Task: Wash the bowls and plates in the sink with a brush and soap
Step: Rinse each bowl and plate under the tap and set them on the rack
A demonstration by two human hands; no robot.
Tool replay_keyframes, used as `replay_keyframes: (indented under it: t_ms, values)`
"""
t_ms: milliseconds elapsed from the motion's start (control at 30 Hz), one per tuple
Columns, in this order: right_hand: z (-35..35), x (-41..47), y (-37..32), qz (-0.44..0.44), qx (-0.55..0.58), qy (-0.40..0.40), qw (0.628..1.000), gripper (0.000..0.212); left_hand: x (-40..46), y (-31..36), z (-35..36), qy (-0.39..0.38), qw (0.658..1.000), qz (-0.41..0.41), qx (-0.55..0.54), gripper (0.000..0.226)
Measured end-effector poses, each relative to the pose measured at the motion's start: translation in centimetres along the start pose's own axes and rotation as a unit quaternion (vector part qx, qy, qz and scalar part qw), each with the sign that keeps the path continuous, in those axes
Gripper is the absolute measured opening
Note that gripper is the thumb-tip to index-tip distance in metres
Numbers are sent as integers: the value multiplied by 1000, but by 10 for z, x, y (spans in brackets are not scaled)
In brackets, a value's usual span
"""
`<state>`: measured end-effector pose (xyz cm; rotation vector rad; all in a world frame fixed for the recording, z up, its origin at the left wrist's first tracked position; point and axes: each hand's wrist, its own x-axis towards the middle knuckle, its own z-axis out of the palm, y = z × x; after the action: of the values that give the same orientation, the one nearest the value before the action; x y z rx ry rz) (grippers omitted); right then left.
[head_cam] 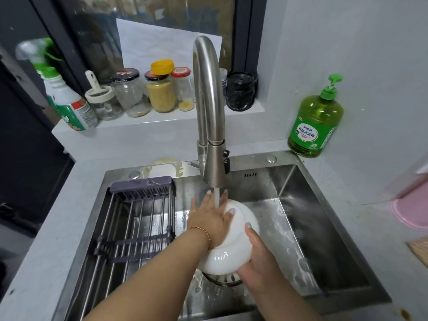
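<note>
Hands (pixel 212 218) rinse glossy round bowl (pixel 231 256).

Glass jars (pixel 148 93) lined the window ledge at twelve o'clock, a spray bottle (pixel 67 98) stood at ten, and a pink basin (pixel 411 210) sat at three.

Both forearms are bare, with no sleeves showing anywhere up to the near edge of the view. The left hand (pixel 212 220) has a thin red-and-orange cord bracelet (pixel 203 232) round the wrist — its only ornament. The right hand (pixel 259 260) is unadorned, and the nails on both hands look pale and glossy.
</note>
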<state>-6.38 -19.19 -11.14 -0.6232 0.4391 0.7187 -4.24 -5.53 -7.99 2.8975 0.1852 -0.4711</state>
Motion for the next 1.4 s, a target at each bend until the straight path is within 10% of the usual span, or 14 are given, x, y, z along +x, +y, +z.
replay_keyframes:
  t_ms: [500,867,1000,1133,1233,1333,1400]
  values:
    - [5,-5,-9,25,27,47,998,53,-55,28,16,-44,993,74,-81,92]
    - [18,-17,3,28,-34,4,999,43,-19,-20,2,-14,1000,-1,-11,57]
    - [10,-14,-1,-16,-92,24,995,69,-14,-42,5,-18,987,-85,-139,59]
    - [17,-16,-15,-73,-177,62,980,34,-21,-53,24,-63,959,-125,-246,63]
    - [32,-20,-20,-151,-327,85,929,22,-32,-42,24,11,889,-160,-429,57]
    - [36,-20,-18,-225,-570,91,785,11,-35,-27,7,29,663,-210,-718,47]
    - [35,-17,-13,-307,-734,42,604,21,-33,-26,-1,-23,521,-214,-826,48]
